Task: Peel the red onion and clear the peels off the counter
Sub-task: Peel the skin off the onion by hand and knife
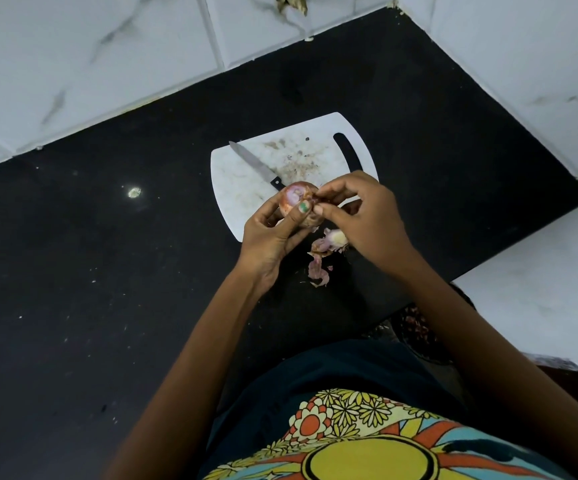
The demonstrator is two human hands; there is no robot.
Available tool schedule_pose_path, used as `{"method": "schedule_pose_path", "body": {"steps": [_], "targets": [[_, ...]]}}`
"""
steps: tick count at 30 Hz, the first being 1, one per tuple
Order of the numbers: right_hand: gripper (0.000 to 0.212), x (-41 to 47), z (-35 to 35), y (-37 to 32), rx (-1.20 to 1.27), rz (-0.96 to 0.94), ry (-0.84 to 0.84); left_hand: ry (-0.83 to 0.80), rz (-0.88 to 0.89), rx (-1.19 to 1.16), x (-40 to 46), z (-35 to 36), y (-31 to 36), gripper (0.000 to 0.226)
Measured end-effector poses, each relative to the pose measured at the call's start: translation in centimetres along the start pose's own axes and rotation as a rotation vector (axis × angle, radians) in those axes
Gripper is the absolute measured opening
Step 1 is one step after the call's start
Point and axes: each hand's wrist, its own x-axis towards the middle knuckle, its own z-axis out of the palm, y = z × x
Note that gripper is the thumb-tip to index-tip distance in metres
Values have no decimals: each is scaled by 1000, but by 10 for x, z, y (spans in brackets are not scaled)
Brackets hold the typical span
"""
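My left hand [273, 233] grips the red onion [298, 197] above the near edge of the white cutting board [242, 188], its cut end facing up. My right hand [360, 216] pinches a strip of skin at the onion's right side. Loose peels and a cut-off onion end [325, 245] lie on the black counter [107, 271] just below the hands, with one more curl of peel [317, 271] nearer to me.
A knife [254, 164] with a black handle lies across the board, blade pointing to the back left. White tiled walls close the counter at the back and right. A dark bin with peel scraps [415, 329] shows below the counter's right edge.
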Motion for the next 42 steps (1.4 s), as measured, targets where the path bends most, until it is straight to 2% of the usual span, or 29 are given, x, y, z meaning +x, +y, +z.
{"method": "schedule_pose_path", "body": {"steps": [5, 12, 16, 22, 26, 29, 32, 36, 42], "targets": [[14, 2, -1, -1, 70, 70, -27, 20, 5, -1, 1, 1, 0, 39], [18, 1, -2, -1, 143, 98, -146, 32, -14, -31, 2, 2, -3, 24], [19, -2, 0, 0, 132, 122, -202, 41, -29, -59, 3, 0, -5, 25], [23, -4, -3, 11, 114, 141, -177, 50, -47, -97, 5, -3, -4, 29], [23, -3, -4, 20, 71, 177, -22, 59, -54, -105, 6, -4, -1, 29], [19, -1, -4, 23, 7, 208, 18, 58, -73, -109, 7, -5, -2, 33], [19, -1, -5, 18, 3, 156, -21, 68, -80, -97, 7, -5, -5, 43], [28, -2, -2, 11, -36, 7, -106, 49, -55, -80, 5, -5, -8, 45], [8, -1, 7, 8, -11, -34, -23, 57, -78, -104, 5, -6, -6, 42]]}}
